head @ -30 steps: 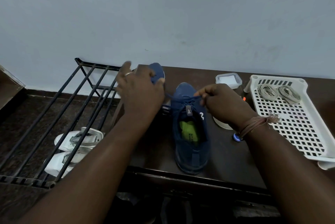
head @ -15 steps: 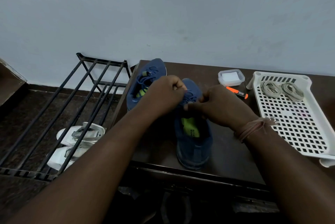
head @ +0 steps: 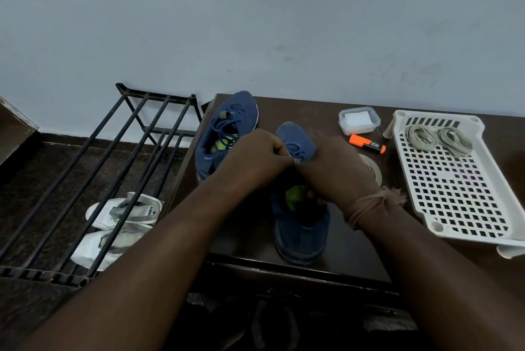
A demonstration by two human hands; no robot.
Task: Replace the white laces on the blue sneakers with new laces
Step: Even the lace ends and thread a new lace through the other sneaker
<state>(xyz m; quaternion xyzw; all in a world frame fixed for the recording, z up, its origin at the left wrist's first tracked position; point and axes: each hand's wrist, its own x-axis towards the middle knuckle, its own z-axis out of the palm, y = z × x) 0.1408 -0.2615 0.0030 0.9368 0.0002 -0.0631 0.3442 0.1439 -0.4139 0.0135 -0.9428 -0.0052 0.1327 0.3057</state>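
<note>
Two blue sneakers stand on a dark table (head: 352, 251). The near sneaker (head: 301, 234) points away from me, its green insole showing. My left hand (head: 255, 160) and my right hand (head: 335, 171) meet over its lacing area, each with fingers curled and pinching a blue lace (head: 297, 153) between them. The far sneaker (head: 224, 129) lies at the table's left edge, threaded with a blue lace. Two coiled pale laces (head: 437, 137) lie in the far end of a white perforated tray (head: 460, 188) on the right.
An orange marker (head: 368, 144) and a small lidded plastic box (head: 358, 120) sit behind the near sneaker. A roll of tape (head: 372, 169) peeks out beside my right hand. A black metal rack (head: 113, 157) stands to the left, with white sandals (head: 122, 217) beneath it.
My left hand left the far sneaker and came right to meet my right hand over the near sneaker. Both hands now pinch the lace close together.
</note>
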